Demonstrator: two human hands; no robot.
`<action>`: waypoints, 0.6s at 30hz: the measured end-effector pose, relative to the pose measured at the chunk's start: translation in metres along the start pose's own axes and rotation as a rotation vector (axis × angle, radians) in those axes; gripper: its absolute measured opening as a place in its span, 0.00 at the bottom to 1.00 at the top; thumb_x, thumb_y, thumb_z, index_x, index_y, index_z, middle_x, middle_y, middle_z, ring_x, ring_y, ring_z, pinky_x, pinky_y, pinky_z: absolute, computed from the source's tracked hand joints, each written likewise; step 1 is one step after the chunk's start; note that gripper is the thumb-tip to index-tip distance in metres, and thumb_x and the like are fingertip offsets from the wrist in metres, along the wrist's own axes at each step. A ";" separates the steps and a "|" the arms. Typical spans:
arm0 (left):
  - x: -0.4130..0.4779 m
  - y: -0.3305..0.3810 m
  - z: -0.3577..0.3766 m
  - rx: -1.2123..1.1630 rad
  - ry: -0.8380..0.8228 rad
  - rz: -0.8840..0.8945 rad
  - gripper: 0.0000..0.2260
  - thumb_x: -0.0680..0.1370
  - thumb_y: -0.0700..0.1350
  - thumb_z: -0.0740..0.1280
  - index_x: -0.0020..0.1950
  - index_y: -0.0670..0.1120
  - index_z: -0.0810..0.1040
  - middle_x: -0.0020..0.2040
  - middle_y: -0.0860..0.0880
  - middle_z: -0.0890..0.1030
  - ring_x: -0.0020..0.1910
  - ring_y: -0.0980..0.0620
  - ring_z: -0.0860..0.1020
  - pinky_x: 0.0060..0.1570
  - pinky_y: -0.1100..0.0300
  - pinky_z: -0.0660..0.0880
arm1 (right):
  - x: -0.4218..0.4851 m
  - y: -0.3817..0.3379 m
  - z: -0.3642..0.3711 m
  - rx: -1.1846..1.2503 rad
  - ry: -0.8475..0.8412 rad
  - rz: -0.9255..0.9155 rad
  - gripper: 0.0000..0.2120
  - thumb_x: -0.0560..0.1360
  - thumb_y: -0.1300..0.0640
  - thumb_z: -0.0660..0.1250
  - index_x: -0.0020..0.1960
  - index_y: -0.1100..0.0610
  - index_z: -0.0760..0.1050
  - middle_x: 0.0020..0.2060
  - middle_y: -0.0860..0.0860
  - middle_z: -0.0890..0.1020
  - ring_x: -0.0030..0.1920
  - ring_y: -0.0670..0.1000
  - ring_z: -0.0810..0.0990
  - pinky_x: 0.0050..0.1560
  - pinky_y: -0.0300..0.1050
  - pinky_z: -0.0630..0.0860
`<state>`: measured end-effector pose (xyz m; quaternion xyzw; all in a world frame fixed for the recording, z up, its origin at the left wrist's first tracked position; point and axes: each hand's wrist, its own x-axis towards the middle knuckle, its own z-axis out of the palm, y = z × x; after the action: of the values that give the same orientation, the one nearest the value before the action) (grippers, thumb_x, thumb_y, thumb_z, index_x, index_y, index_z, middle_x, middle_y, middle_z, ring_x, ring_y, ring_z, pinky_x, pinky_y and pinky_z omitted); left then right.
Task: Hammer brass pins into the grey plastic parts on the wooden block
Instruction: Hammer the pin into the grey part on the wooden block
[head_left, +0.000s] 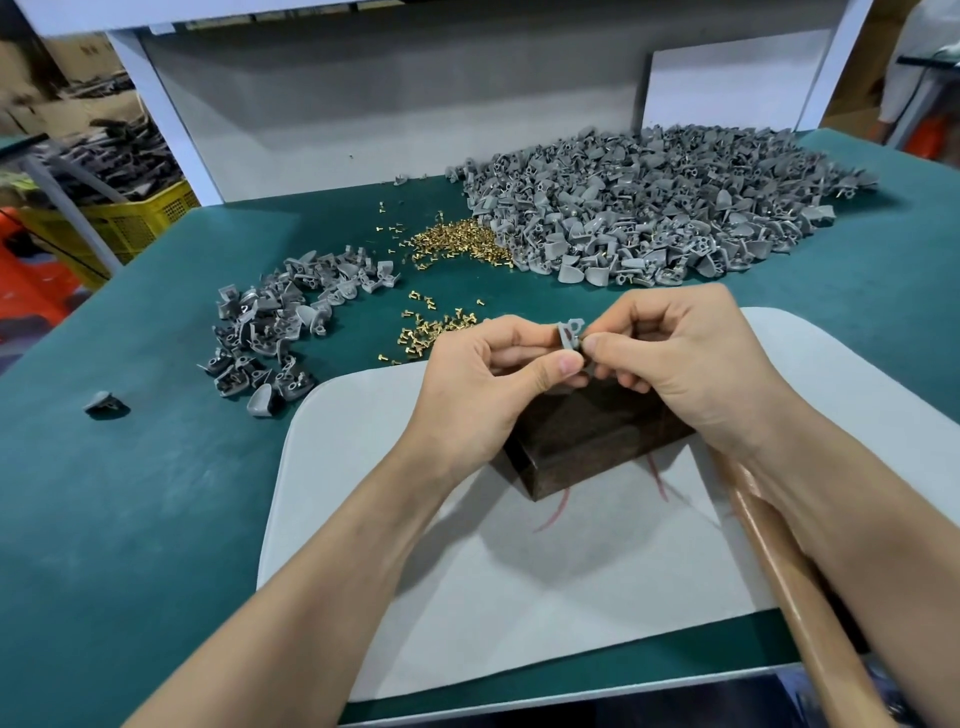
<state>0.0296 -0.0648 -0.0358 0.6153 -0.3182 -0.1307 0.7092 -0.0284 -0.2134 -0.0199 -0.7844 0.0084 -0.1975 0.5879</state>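
Pinching 1 grey plastic part between thumbs and forefingers of left hand and right hand, just above the dark wooden block on a white mat. Beyond, on the green bench, brass pins scattered beside a big heap of grey parts.

Grips: two, the left grip and the right grip.
Held grey part: one, pinched between both grips.
Large heap of grey parts: one, toward the surface's far right corner; far too many to count.
Small heap of grey parts: one, toward the left edge; several dozen, exact number unclear.
Stray grey parts: two, one near the left edge, one by the far edge.
Brass pin scatters: two, a far one and a near one; pins uncountable.
Wooden block: one.
Pale mat: one.
Wooden handle: one, at the right edge.
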 end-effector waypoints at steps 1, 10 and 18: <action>0.000 0.000 0.000 0.004 -0.001 -0.002 0.06 0.71 0.31 0.70 0.45 0.40 0.80 0.35 0.50 0.84 0.36 0.54 0.83 0.40 0.67 0.78 | 0.000 0.000 0.000 -0.001 -0.001 -0.004 0.13 0.71 0.69 0.69 0.32 0.55 0.78 0.21 0.48 0.77 0.22 0.41 0.71 0.24 0.30 0.66; 0.000 -0.001 -0.001 0.055 0.027 0.002 0.07 0.69 0.32 0.72 0.41 0.43 0.80 0.34 0.50 0.84 0.34 0.54 0.83 0.40 0.66 0.78 | -0.003 -0.001 0.002 -0.065 0.015 -0.041 0.11 0.69 0.68 0.70 0.31 0.55 0.77 0.22 0.46 0.78 0.23 0.40 0.71 0.26 0.30 0.67; 0.000 -0.001 0.001 0.016 0.022 0.017 0.07 0.70 0.31 0.71 0.42 0.41 0.80 0.33 0.50 0.84 0.34 0.55 0.83 0.39 0.67 0.77 | -0.002 0.000 0.002 -0.006 0.017 -0.027 0.14 0.70 0.70 0.69 0.30 0.54 0.77 0.21 0.47 0.77 0.22 0.40 0.71 0.24 0.28 0.66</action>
<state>0.0297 -0.0658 -0.0365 0.6199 -0.3165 -0.1154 0.7087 -0.0291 -0.2109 -0.0214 -0.7846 0.0036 -0.2119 0.5826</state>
